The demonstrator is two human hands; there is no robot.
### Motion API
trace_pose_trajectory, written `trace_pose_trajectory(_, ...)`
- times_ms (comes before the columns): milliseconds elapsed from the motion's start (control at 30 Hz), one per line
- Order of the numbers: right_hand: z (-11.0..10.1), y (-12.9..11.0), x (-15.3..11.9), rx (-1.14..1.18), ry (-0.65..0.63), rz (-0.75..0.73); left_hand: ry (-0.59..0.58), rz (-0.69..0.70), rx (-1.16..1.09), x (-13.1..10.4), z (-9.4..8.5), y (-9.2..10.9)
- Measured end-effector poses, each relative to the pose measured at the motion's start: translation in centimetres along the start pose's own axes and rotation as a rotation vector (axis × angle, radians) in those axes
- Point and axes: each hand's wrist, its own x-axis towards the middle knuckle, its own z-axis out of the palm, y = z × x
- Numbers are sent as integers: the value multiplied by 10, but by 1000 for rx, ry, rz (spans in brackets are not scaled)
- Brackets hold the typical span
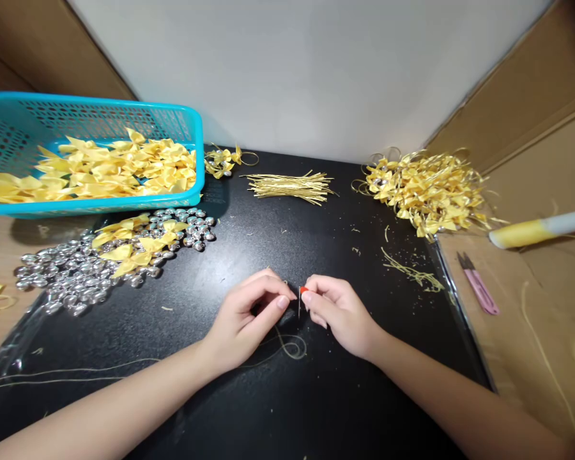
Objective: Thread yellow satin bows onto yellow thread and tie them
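Over the black tabletop, my left hand (pixel 252 313) is closed in a pinch, thumb against index finger. A thin gold cord (pixel 294 348) runs up into it and loops loosely below; the pinched end is too small to see clearly. Facing it, just to the right, my right hand (pixel 340 310) pinches a small needle-like metal piece with a red part (pixel 303 291) at the fingertips. The thin metal stands upright, a small gap from the left fingertips. What the red part belongs to is mostly hidden by the fingers.
A blue basket (pixel 100 207) of yellow ribbon flowers stands left, with silver beads (pixel 76 275) before it. Cut gold cords (pixel 290 186) lie at the back. Finished-looking flowers (pixel 426 191) are heaped right, near pink thread snips (pixel 479 284) and a yellow-white tube (pixel 541 229).
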Motion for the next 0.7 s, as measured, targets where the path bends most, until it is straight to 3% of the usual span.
trace_pose_trajectory(433, -1, 2, 1, 84, 12, -40, -78, -40, -99, -1, -1, 2)
trace_pose_trajectory(600, -2, 3, 1, 57, -7, -81, 17, -121, -358, -5, 3, -3)
trace_pose_trajectory(700, -3, 4, 1, 26, -12, -104, 79, -157, -375, -5, 6, -5)
